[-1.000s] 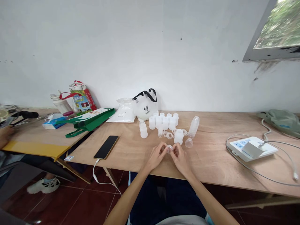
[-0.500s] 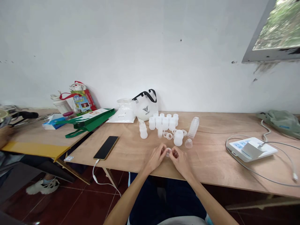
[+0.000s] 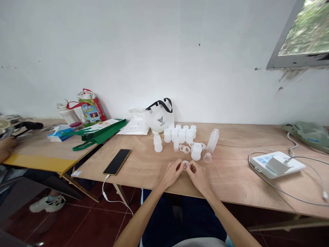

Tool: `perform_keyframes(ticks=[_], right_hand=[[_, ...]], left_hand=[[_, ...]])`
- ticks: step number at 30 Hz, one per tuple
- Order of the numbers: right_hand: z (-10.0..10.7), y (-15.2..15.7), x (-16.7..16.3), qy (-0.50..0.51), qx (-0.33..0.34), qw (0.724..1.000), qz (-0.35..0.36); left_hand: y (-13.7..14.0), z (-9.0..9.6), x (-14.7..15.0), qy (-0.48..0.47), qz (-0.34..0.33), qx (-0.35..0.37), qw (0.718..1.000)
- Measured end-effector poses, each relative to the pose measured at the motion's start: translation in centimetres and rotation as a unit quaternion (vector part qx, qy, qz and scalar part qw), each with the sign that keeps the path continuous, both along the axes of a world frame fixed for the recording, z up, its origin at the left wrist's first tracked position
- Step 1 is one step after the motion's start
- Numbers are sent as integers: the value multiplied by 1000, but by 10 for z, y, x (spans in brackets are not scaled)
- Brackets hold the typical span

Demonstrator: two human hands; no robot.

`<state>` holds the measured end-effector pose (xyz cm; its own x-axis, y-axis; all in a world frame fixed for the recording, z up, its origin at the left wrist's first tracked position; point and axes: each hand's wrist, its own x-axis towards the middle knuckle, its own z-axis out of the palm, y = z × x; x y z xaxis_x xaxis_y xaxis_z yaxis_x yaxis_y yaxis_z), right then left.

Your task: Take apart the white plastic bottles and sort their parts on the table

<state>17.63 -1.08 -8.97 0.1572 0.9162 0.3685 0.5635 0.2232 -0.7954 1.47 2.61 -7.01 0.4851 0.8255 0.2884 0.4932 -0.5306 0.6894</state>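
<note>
Between the fingertips of both hands is a small clear plastic ring (image 3: 185,162), just above the front part of the table. My left hand (image 3: 171,172) pinches its left side, and my right hand (image 3: 196,173) grips the right side. Fingers hide part of the ring. Beyond the hands lie several loose rings (image 3: 186,150). A white plastic bottle (image 3: 196,152) stands close behind my right hand, beside a clear dome cap (image 3: 207,157). Farther back are several more white bottles (image 3: 182,136), a stack of ribbed rings (image 3: 176,144) and a leaning stack of clear caps (image 3: 212,140).
A stack of white parts (image 3: 157,142) stands left of the bottles. Nearer the left edge lies a phone (image 3: 117,162) with a cable. A white bag (image 3: 160,118) rests against the wall. On the right is a power strip (image 3: 277,164) with looped cables. Another person's hand (image 3: 6,147) shows far left.
The ring has tilted and risen slightly between my fingers, showing more of its rim. Both hands keep nearly the same place. The whole view has shifted a little.
</note>
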Motion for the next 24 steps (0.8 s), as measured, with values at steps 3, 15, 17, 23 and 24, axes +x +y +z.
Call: perform_keyframes(ticks=[3,15,17,23,24], right_hand=[[-1,0,0,-14,5,1000,-1],[1,0,1,12,19,1000,4],[3,-1,1,12,5,1000,7],[7,-5,3,12,-14,999,37],[7,-5,3,8,-14,999,39]], left_hand=[[2,-2,1,5,3,4,1000],[-5,3,0,24,25,-7,999],[-5,6,0,-3,25,-25,999],[-2,11,-2,-122,-8,-82,989],[-1,10,-2,-139,-11,-90,986]])
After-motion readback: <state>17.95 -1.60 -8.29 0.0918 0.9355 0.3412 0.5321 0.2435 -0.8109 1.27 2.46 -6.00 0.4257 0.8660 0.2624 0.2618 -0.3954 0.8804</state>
